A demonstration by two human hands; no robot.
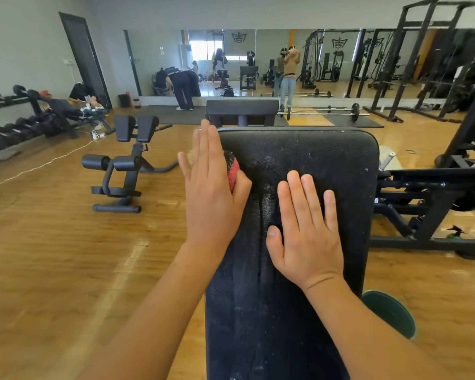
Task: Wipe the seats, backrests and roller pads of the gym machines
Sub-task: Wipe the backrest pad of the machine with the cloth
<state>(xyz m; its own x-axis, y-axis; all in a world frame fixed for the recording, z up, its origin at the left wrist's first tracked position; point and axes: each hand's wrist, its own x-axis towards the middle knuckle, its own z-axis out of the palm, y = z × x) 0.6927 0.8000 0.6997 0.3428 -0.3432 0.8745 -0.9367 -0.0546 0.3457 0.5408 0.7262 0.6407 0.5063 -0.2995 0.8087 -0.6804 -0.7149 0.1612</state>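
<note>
Pressing a red cloth (234, 174) against the pad (313, 149), the left hand (211, 193) is flat; the right hand (307, 231) rests open.

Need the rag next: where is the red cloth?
Head view: the red cloth sits under the left hand, against the left edge of the black pad.

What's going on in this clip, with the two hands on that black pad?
A person is wiping a gym machine's black pad. The left hand, fingers straight, presses a red cloth against the pad's left edge. The right hand lies flat on top of the pad, holding nothing. The pad's surface shows pale scuffs and specks. A green bucket stands on the wooden floor just right of the pad.
</note>
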